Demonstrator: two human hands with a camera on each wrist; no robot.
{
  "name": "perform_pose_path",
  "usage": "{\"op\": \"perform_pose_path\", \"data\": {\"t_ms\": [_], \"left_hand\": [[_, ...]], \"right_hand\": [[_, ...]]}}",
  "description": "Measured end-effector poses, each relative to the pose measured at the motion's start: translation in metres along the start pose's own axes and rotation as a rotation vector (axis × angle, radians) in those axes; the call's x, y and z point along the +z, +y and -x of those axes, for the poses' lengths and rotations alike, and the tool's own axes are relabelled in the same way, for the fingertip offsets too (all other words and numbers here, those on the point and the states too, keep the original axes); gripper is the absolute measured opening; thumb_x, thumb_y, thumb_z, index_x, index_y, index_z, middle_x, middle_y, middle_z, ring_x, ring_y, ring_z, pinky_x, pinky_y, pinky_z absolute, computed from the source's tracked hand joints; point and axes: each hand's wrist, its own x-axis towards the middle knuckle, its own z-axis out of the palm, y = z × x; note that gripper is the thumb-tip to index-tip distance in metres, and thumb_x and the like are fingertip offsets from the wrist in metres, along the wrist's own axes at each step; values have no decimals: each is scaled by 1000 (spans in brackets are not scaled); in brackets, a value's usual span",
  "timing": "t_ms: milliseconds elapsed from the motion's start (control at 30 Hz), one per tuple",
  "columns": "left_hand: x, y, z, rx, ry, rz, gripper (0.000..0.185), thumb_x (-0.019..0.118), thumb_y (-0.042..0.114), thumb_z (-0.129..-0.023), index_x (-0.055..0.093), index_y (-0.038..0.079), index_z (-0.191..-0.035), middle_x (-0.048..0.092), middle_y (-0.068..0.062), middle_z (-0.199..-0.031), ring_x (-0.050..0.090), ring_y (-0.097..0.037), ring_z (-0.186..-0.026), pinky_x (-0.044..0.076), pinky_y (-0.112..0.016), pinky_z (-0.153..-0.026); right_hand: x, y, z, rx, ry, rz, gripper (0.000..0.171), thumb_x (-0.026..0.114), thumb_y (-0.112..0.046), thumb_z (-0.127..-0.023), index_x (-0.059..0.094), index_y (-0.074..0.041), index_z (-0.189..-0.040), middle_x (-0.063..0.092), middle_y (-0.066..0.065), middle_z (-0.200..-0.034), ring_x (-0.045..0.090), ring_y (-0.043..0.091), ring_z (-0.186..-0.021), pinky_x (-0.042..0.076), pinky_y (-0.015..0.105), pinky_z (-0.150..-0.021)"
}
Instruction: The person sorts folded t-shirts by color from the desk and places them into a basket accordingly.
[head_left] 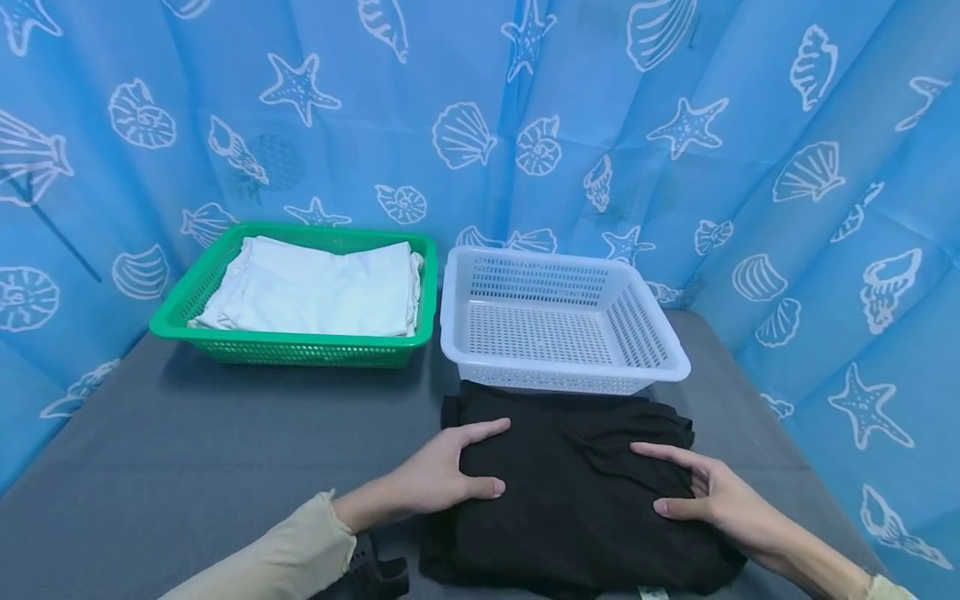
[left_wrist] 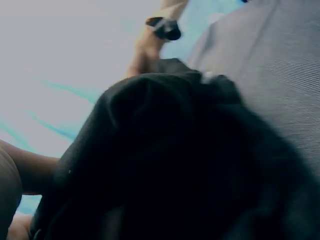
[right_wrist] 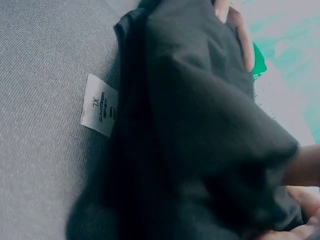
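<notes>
A folded black garment lies in front of the white basket, its far edge close to the basket's front. My left hand holds the garment's left side, thumb and one finger spread on top. On the right side, my right hand grips it, with thumb and a long finger over the cloth. The other fingers are mostly hidden by the fabric. A white label marked XL sticks out from the garment's near edge. Dark cloth fills most of the left wrist view.
To the back left stands a green basket with folded white cloth inside. A black object sits beside the left sleeve. Grey fabric covers the table. Behind hangs a blue curtain with shells and starfish.
</notes>
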Motion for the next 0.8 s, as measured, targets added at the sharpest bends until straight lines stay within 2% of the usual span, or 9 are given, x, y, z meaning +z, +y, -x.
{"op": "perform_pose_path", "data": {"t_ms": [67, 167, 233, 433, 533, 600, 667, 733, 800], "left_hand": [[-6, 6, 1, 0, 15, -27, 71, 77, 14, -87, 45, 17, -149, 57, -2, -130, 57, -17, -112, 45, -42, -96], [-13, 11, 2, -4, 31, -60, 71, 77, 15, -87, 44, 17, -150, 55, -4, -132, 56, -19, -114, 44, -44, -97], [-14, 11, 2, -27, 37, -76, 70, 76, 15, -87, 45, 16, -149, 55, -5, -132, 56, -21, -115, 44, -46, -97], [-12, 6, -1, -95, 83, -127, 58, 71, 15, -92, 49, 7, -145, 52, -9, -139, 51, -24, -124, 40, -48, -102], [-12, 7, 0, -97, 93, -130, 58, 71, 14, -92, 49, 8, -145, 50, -9, -142, 48, -24, -126, 39, -48, -103], [-14, 9, 0, -94, 89, -133, 58, 71, 13, -92, 49, 9, -146, 49, -9, -142, 48, -24, -127, 40, -48, -103], [-18, 12, 2, -85, 85, -143, 59, 71, 13, -92, 49, 10, -146, 50, -8, -141, 49, -23, -126, 40, -48, -102], [-22, 16, 3, -66, 85, -153, 59, 72, 13, -92, 49, 12, -146, 52, -7, -139, 51, -23, -123, 42, -48, -101], [-26, 20, 4, -43, 92, -154, 58, 71, 14, -92, 49, 13, -146, 54, -7, -137, 54, -22, -119, 43, -47, -99]], "right_hand": [[1, 0, -1, -3, 1, 13, 64, 65, -10, -95, 37, -13, -153, 64, 6, -93, 64, 22, -90, 52, 37, -87], [3, -1, -4, 5, 14, 34, 63, 66, -10, -94, 40, -12, -152, 33, -3, -61, 43, 15, -55, 50, 31, -75], [5, -2, -6, 14, 35, 58, 63, 68, -12, -93, 42, -11, -150, 22, -3, -60, 25, 17, -50, 45, 27, -66], [11, -5, -11, -18, 64, 102, 63, 71, -13, -91, 44, -9, -148, 21, -3, -57, 18, 18, -47, 37, 25, -53], [12, -5, -12, -31, 54, 89, 63, 70, -13, -91, 44, -9, -148, 23, -6, -55, 22, 12, -46, 44, 24, -60], [12, -6, -12, -48, 33, 63, 64, 69, -12, -92, 42, -8, -149, 38, -4, -53, 41, 9, -49, 51, 26, -70], [12, -7, -12, -58, 21, 46, 64, 69, -11, -92, 41, -9, -150, 40, -5, -53, 45, 6, -51, 53, 30, -78], [10, -10, -11, -87, 5, 22, 65, 67, -8, -93, 39, -8, -151, 54, -1, -61, 60, 10, -63, 54, 33, -82], [9, -14, -10, -115, 26, 38, 66, 68, -8, -92, 39, -8, -151, 48, -2, -58, 53, 8, -55, 54, 30, -77]]}}
